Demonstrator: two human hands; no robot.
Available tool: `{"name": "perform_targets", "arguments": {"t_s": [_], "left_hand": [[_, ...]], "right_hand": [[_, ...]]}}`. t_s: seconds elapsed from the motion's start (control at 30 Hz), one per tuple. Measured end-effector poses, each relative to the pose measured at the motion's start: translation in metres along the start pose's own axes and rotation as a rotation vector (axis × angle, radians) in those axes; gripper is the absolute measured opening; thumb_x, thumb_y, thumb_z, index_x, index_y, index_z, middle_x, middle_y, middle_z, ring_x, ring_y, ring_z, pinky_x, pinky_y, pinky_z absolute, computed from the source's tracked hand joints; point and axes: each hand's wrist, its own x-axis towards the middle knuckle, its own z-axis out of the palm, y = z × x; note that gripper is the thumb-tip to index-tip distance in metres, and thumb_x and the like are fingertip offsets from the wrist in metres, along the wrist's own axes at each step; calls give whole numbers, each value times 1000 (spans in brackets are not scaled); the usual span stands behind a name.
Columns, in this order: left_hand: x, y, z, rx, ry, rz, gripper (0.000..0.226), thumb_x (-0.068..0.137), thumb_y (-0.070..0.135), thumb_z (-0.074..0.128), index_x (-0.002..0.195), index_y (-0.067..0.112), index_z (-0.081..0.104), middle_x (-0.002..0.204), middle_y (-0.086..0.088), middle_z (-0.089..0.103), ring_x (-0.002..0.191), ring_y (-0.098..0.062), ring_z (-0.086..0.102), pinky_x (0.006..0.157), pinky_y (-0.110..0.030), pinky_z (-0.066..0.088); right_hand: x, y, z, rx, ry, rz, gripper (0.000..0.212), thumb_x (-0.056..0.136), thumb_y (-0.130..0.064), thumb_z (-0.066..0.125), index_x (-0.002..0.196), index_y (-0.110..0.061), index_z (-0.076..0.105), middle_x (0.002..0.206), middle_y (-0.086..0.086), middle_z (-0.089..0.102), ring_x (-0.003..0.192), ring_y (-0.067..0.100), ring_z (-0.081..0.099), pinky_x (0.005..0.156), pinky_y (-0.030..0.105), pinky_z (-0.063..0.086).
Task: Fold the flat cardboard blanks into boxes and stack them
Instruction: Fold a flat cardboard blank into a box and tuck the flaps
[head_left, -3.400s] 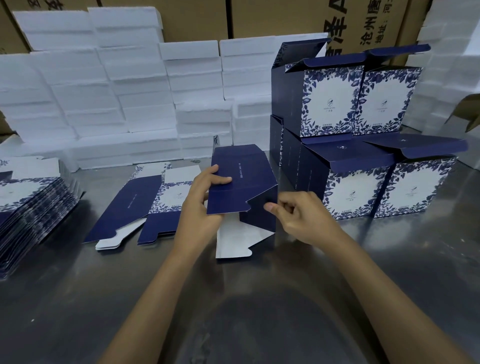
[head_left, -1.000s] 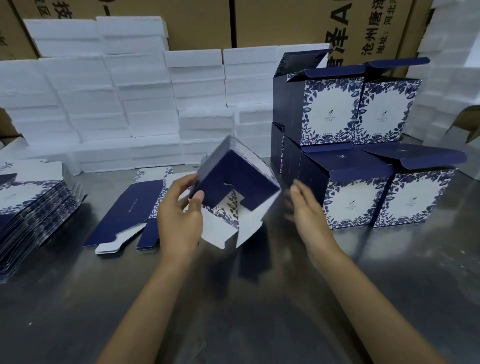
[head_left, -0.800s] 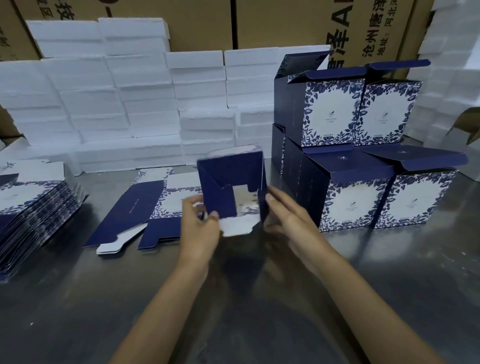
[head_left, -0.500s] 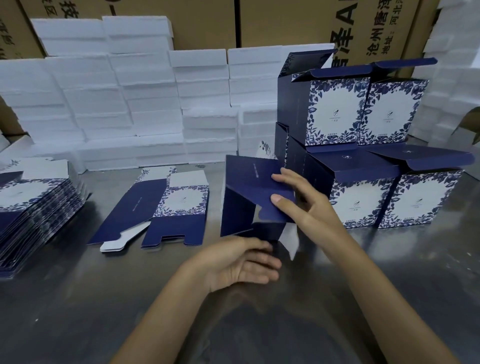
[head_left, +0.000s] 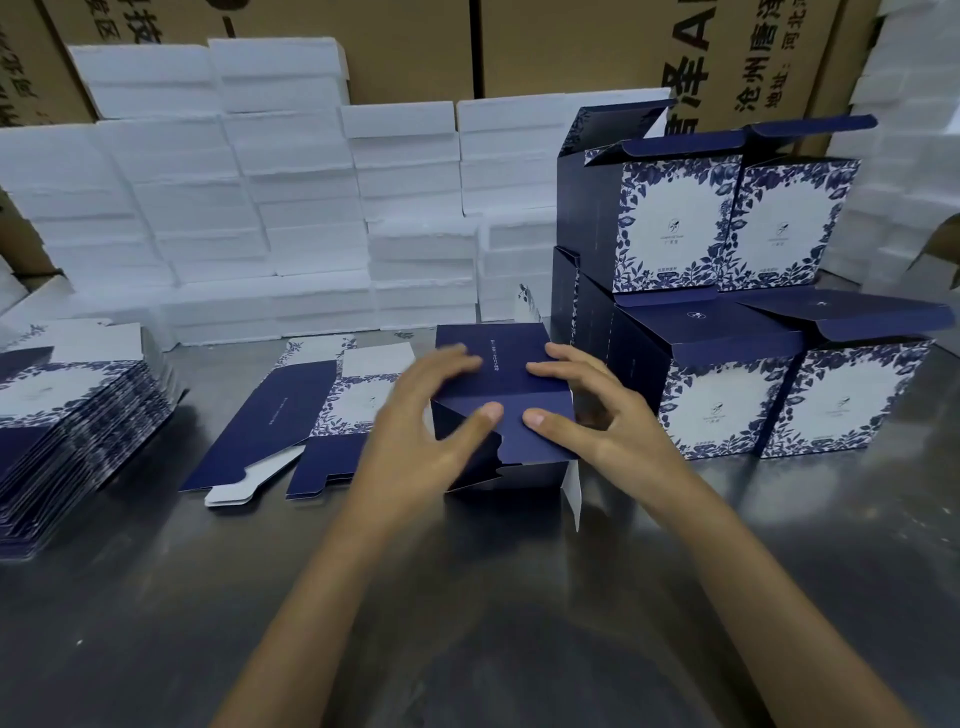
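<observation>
A half-formed navy box (head_left: 511, 387) stands on the steel table (head_left: 467, 597) in front of me. My left hand (head_left: 421, 441) grips its left side, thumb pressing a front flap. My right hand (head_left: 602, 421) holds its right side, thumb on the same flap, fingers on top. A white flap hangs open at the box's lower right. One flat blank (head_left: 296, 421) lies just left of the box. A pile of flat blanks (head_left: 67, 421) sits at the far left. Folded navy-and-floral boxes (head_left: 727, 312) are stacked two high on the right.
White foam blocks (head_left: 291, 208) are piled along the back of the table and at the right edge. Brown cartons with printed lettering (head_left: 571, 47) stand behind them. The steel surface nearest me is bare.
The box has been turned and set down flat on the table. My left hand has come up from below onto its left side, and both thumbs now press the front flap.
</observation>
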Motion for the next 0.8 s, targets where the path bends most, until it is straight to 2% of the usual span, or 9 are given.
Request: {"name": "perform_targets", "arguments": {"t_s": [0.1, 0.2, 0.3, 0.4, 0.47, 0.53, 0.63, 0.7, 0.8], "left_hand": [[1, -3, 6, -31, -1, 35, 31, 90, 26, 72, 120, 34, 67, 137, 26, 54, 141, 9, 30, 116, -19, 27], [2, -9, 12, -41, 90, 59, 28, 89, 21, 74, 115, 31, 70, 132, 22, 59, 141, 4, 35, 116, -24, 30], [2, -11, 17, 22, 136, 116, 25, 89, 18, 74, 113, 25, 73, 128, 16, 63, 138, -2, 40, 114, -21, 31], [2, -11, 16, 38, 129, 138, 23, 87, 19, 76, 110, 24, 74, 126, 15, 64, 135, -4, 43, 110, -14, 29], [2, -9, 16, 28, 125, 152, 21, 85, 20, 78, 105, 26, 76, 122, 15, 66, 132, -6, 45, 108, -13, 29], [1, -8, 18, -7, 150, 148, 18, 83, 21, 80, 100, 28, 76, 118, 16, 68, 131, -5, 46, 106, -11, 29], [0, -7, 23, -83, 182, 109, 15, 84, 21, 78, 95, 31, 77, 114, 17, 69, 131, 0, 44, 106, -10, 29], [0, -5, 26, -92, 195, 106, 12, 85, 20, 77, 93, 29, 78, 111, 17, 70, 130, 0, 45, 106, -13, 31], [1, -4, 23, -80, 155, 86, 12, 85, 22, 77, 96, 28, 78, 112, 19, 70, 132, 0, 44, 107, -13, 32]], "right_hand": [[0, -1, 0, -6, 11, 1, 50, 72, -44, 78, 121, -34, 70, 145, -21, 47, 130, 1, 50, 106, 37, 49], [0, 0, 4, -3, 47, -1, 41, 79, -23, 84, 118, -28, 71, 142, -17, 49, 128, -2, 50, 106, 28, 46], [2, -3, 9, -16, 103, -6, 36, 82, -9, 82, 111, -27, 73, 139, -13, 52, 127, -1, 50, 110, 32, 43], [1, -7, 12, 19, 109, 27, 31, 81, -10, 83, 104, -29, 76, 138, -15, 50, 132, 1, 46, 112, 36, 40], [-1, -8, 14, 34, 104, 27, 26, 80, -14, 84, 98, -32, 77, 137, -16, 50, 137, 7, 42, 114, 33, 36], [-2, -9, 16, 47, 120, 18, 23, 80, -17, 84, 95, -33, 78, 136, -17, 52, 137, 11, 41, 111, 24, 34], [-1, -9, 18, 14, 184, 0, 17, 80, -16, 83, 91, -29, 79, 131, -14, 57, 132, 11, 44, 95, 0, 28], [0, -9, 20, -25, 218, -21, 16, 81, -14, 83, 87, -28, 78, 125, -12, 61, 129, 13, 46, 88, -5, 26], [0, -10, 19, -20, 210, -13, 15, 82, -14, 82, 90, -26, 79, 125, -12, 63, 129, 14, 47, 87, -5, 25]]}}
